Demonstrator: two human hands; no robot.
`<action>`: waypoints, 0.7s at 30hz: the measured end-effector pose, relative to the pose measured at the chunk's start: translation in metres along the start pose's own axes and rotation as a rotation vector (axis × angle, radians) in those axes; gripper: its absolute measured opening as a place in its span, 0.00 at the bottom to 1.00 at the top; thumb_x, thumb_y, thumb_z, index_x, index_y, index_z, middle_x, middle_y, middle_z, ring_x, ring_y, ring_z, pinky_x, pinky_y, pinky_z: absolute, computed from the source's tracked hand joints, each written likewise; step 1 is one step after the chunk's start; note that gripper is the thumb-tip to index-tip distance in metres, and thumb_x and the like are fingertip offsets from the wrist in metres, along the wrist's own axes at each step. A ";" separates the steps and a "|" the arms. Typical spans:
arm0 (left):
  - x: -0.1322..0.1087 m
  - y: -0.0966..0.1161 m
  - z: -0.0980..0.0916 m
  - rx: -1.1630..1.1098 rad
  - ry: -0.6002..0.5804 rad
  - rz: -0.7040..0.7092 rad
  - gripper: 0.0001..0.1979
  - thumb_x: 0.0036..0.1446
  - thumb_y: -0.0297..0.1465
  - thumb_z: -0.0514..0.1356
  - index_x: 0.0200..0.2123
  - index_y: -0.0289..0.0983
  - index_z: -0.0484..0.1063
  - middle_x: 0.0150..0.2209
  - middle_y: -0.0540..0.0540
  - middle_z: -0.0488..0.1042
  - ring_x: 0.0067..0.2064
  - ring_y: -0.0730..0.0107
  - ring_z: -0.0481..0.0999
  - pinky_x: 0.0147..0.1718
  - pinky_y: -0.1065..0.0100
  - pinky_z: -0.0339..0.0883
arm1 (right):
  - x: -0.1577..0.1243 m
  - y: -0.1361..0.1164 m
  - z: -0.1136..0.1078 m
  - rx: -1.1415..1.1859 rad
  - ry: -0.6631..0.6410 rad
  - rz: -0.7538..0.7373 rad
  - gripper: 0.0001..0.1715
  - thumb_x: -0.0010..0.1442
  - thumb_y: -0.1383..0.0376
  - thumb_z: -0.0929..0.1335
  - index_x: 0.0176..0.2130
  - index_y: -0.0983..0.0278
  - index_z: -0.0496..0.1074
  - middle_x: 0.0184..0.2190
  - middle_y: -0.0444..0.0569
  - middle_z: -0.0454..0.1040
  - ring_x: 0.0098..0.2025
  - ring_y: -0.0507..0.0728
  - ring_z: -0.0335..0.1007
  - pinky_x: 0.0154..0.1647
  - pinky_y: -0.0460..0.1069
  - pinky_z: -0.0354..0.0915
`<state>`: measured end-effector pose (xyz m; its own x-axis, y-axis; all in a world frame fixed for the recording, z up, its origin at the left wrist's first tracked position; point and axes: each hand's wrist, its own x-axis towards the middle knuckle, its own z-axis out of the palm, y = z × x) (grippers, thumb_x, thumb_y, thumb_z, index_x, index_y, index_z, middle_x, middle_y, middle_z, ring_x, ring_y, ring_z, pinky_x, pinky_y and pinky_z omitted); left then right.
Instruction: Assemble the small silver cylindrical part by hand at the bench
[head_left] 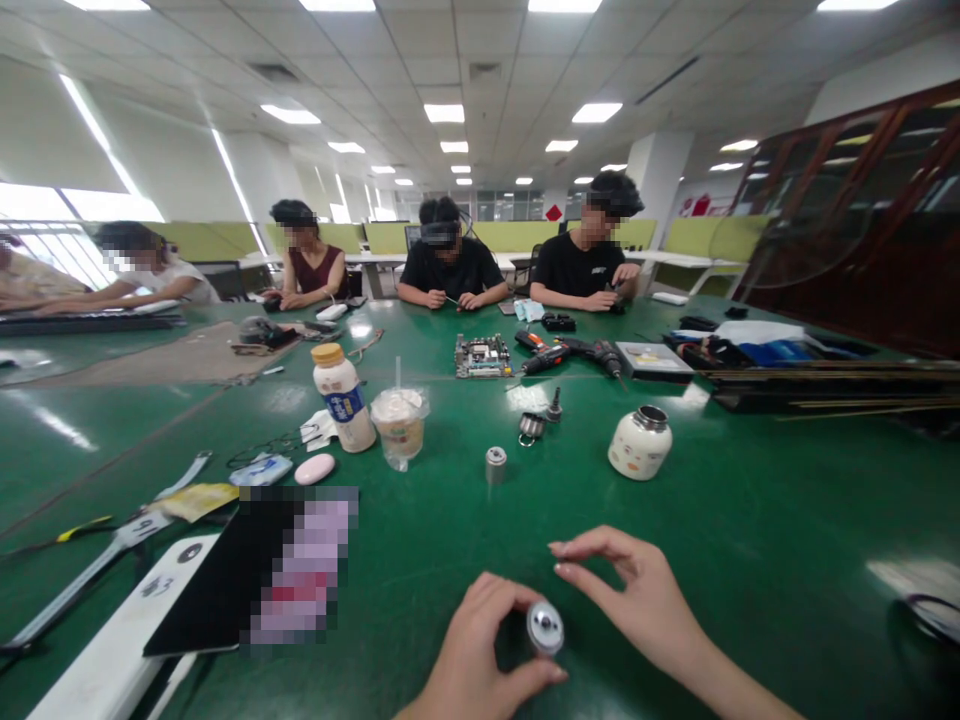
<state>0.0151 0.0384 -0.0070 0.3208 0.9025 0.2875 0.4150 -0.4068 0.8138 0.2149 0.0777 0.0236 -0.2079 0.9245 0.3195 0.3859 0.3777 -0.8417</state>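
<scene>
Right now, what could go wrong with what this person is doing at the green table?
The metal cylinder in the left hand has a round side, so it might roll away if the grip slips. The white jar stands uncapped; if it holds liquid, a bump could spill it. The plastic cup stands close beside the bottle, so knocking one might topple both.

the desk [420,545] is green and glossy, its top catching pale reflections. a small metal cylinder [496,466] stands near the middle, with a ringed metal part [531,428] lying beyond it. farther back lies a circuit board [482,357]. an uncapped white jar [640,447] stands to the right; to the left, a capped bottle [343,400] stands just beside a cup with a straw [401,425], near a pink oval object [314,469].
</scene>
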 end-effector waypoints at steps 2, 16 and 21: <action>-0.001 -0.001 0.000 -0.012 0.014 0.015 0.21 0.43 0.27 0.76 0.40 0.38 0.75 0.37 0.48 0.78 0.40 0.59 0.76 0.40 0.64 0.67 | -0.007 -0.017 0.005 0.109 -0.090 -0.026 0.03 0.57 0.67 0.73 0.31 0.61 0.81 0.31 0.48 0.85 0.38 0.59 0.82 0.43 0.51 0.75; -0.004 0.001 0.001 -0.032 0.011 -0.032 0.19 0.46 0.28 0.75 0.40 0.38 0.75 0.38 0.48 0.77 0.42 0.59 0.75 0.42 0.63 0.66 | -0.018 -0.027 0.009 0.164 -0.215 -0.130 0.10 0.57 0.74 0.72 0.31 0.60 0.81 0.33 0.49 0.84 0.39 0.58 0.81 0.43 0.51 0.73; -0.008 0.004 -0.008 -0.068 -0.009 0.031 0.29 0.47 0.27 0.73 0.52 0.40 0.68 0.48 0.44 0.73 0.50 0.55 0.72 0.49 0.59 0.66 | -0.025 -0.014 0.013 0.239 -0.200 -0.150 0.10 0.57 0.72 0.70 0.38 0.60 0.77 0.41 0.51 0.81 0.47 0.60 0.78 0.50 0.54 0.71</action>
<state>0.0075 0.0307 -0.0016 0.3402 0.8883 0.3086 0.3458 -0.4233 0.8374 0.2032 0.0484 0.0221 -0.4280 0.8219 0.3758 0.1206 0.4640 -0.8776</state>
